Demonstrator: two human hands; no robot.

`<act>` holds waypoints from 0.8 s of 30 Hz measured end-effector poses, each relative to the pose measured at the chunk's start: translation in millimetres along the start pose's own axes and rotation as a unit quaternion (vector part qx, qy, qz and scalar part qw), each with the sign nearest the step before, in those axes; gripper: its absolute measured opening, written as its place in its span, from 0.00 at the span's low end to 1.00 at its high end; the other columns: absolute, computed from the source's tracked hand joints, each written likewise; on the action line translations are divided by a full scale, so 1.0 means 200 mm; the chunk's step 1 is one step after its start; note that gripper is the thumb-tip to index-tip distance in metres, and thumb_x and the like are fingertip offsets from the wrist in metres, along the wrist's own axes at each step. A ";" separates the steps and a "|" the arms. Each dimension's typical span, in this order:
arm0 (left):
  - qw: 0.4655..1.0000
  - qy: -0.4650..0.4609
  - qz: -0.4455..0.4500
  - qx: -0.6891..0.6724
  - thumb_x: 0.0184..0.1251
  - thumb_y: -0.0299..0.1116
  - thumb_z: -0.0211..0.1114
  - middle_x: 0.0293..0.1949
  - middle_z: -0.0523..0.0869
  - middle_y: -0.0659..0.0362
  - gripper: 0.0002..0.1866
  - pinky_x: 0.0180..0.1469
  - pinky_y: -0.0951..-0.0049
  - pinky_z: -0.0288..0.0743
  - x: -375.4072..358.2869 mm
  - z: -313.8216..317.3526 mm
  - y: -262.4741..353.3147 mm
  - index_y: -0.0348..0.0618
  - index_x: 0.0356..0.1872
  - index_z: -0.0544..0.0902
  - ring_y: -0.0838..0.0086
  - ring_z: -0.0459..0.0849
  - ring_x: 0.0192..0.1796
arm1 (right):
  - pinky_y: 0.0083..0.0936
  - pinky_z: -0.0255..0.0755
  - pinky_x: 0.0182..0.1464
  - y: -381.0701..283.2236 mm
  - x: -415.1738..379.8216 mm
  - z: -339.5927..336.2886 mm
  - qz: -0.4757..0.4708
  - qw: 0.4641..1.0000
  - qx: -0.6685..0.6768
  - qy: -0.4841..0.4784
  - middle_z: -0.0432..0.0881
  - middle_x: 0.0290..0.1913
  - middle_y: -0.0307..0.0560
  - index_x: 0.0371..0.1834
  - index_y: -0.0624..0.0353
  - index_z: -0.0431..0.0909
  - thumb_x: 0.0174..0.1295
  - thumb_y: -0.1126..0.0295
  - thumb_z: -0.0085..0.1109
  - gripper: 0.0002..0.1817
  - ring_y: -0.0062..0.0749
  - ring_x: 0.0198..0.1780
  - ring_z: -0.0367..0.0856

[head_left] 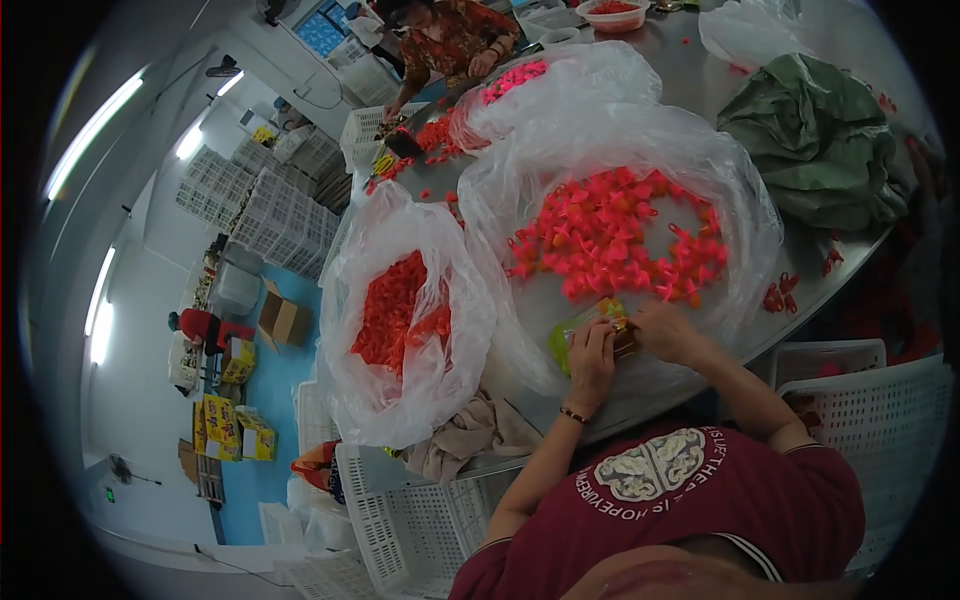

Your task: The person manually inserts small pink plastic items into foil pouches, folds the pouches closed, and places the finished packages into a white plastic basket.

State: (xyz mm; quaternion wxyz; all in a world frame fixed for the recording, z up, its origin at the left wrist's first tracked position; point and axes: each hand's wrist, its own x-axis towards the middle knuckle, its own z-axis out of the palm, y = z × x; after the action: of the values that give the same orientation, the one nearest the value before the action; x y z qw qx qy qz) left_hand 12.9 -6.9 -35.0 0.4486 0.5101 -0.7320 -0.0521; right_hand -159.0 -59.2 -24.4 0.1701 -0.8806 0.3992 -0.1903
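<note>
Both my hands are close together at the near edge of a large clear plastic bag [750,240] laid open on the metal table [690,85]. My left hand [592,350] is closed on a small green and yellow packet [563,340]. Just right of it, my right hand [660,330] has its fingers curled at a small brown and gold piece [625,342]; what its fingertips hold is too small to tell. Beyond my hands lies a heap of pink-red plastic pieces [600,230] inside the bag. Left of it, another clear bag [450,380] holds red pieces [385,315].
A beige cloth [475,435] lies at the near table edge. White crates [430,530] stand below it, others [870,400] at the right. A green sack [810,140] sits at the back right. Across the table a person [455,45] works near yellow-handled scissors [382,164].
</note>
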 end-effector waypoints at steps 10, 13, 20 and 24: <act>0.997 0.027 -0.055 -0.055 0.63 0.24 0.60 0.45 0.81 0.52 0.05 0.49 0.62 0.72 0.03 0.01 0.01 0.38 0.39 0.78 0.56 0.79 0.46 | 0.37 0.70 0.46 -0.04 -0.03 0.00 0.018 0.987 0.076 0.141 0.75 0.36 0.50 0.29 0.61 0.78 0.52 0.71 0.60 0.06 0.46 0.43 0.75; 0.995 0.022 -0.071 -0.062 0.63 0.23 0.60 0.45 0.81 0.51 0.05 0.49 0.64 0.73 -0.01 0.00 0.04 0.37 0.39 0.78 0.56 0.80 0.46 | 0.34 0.73 0.45 -0.08 -0.05 0.00 0.020 0.989 0.064 0.128 0.76 0.40 0.50 0.30 0.64 0.76 0.53 0.75 0.61 0.05 0.44 0.43 0.76; 0.995 0.020 -0.071 -0.061 0.62 0.21 0.61 0.44 0.81 0.50 0.05 0.50 0.66 0.74 -0.01 0.00 0.04 0.36 0.39 0.79 0.58 0.81 0.47 | 0.35 0.71 0.45 -0.10 -0.05 0.02 -0.026 0.980 0.074 0.182 0.76 0.39 0.49 0.28 0.65 0.77 0.50 0.75 0.62 0.05 0.44 0.43 0.76; 0.993 0.007 -0.076 -0.085 0.62 0.22 0.61 0.46 0.80 0.50 0.05 0.51 0.63 0.73 -0.02 0.01 0.04 0.36 0.39 0.79 0.56 0.79 0.49 | 0.36 0.70 0.47 -0.09 -0.06 0.04 0.006 0.980 0.053 0.192 0.77 0.37 0.49 0.26 0.64 0.77 0.48 0.75 0.63 0.05 0.45 0.42 0.76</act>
State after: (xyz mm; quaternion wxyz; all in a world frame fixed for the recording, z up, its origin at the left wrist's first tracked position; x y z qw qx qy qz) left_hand 5.5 -1.5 -34.1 0.4905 0.5244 -0.6809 -0.1441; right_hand -149.8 -37.8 -25.4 0.1382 -0.8149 0.4190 -0.3759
